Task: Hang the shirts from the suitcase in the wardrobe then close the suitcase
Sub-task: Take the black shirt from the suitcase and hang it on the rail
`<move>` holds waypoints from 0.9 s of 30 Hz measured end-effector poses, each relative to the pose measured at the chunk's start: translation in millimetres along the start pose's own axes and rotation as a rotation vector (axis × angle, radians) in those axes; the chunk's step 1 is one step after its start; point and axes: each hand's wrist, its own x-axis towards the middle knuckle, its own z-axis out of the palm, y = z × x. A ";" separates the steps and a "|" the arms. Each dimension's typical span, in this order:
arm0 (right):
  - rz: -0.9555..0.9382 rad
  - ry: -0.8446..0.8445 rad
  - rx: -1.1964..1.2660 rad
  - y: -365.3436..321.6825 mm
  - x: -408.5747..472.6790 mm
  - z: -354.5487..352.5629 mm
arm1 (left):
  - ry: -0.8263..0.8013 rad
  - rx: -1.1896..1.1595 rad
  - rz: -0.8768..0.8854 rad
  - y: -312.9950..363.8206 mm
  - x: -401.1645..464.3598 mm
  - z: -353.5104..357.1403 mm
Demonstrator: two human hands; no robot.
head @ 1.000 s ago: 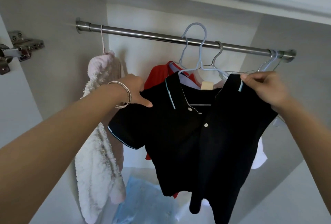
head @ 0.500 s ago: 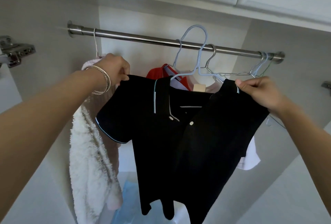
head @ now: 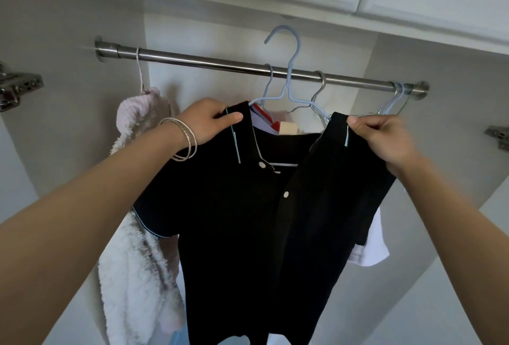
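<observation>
A black polo shirt (head: 242, 223) with pale blue trim and white buttons sits on a light blue hanger (head: 287, 74). The hanger's hook rises above the steel wardrobe rail (head: 209, 63) and is not hooked on it. My left hand (head: 209, 121) pinches the shirt's left collar and shoulder. My right hand (head: 382, 138) pinches the right collar edge. The shirt front hangs open below the collar. The suitcase is out of view.
A fluffy pink-white garment (head: 137, 207) hangs at the rail's left end. Behind the black shirt hang red and white clothes (head: 370, 248) on other hangers. Empty wire hangers (head: 396, 99) sit at the rail's right end. Door hinges (head: 19, 88) flank the opening.
Both hands have lifted the shirt higher, so the blue hanger's hook now stands above the rail. My left hand has shifted from the shoulder to the collar.
</observation>
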 end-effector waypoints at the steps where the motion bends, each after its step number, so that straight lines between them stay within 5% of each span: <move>1: -0.014 0.009 0.019 -1.2 -1.3 -0.4 | 0.032 0.004 0.000 -0.2 0.1 -1.1; 7: -0.079 -0.084 0.179 -16.3 -8.4 -15.8 | 0.129 -0.034 -0.007 -7.5 -2.0 -6.5; 15: -0.003 -0.336 -0.248 -23.2 -15.9 1.7 | 0.122 -0.073 -0.010 -12.1 -0.3 -6.8; 21: 0.011 -0.208 -0.165 -32.9 -21.6 17.2 | 0.058 0.069 -0.042 -31.2 0.1 -7.0; 24: 0.067 -0.120 -0.217 -41.4 -15.4 31.2 | 0.052 0.236 -0.167 -45.1 1.9 -6.1; 27: 0.182 -0.067 -0.217 -46.0 -5.6 57.9 | 0.049 0.162 -0.290 -47.8 4.5 -0.8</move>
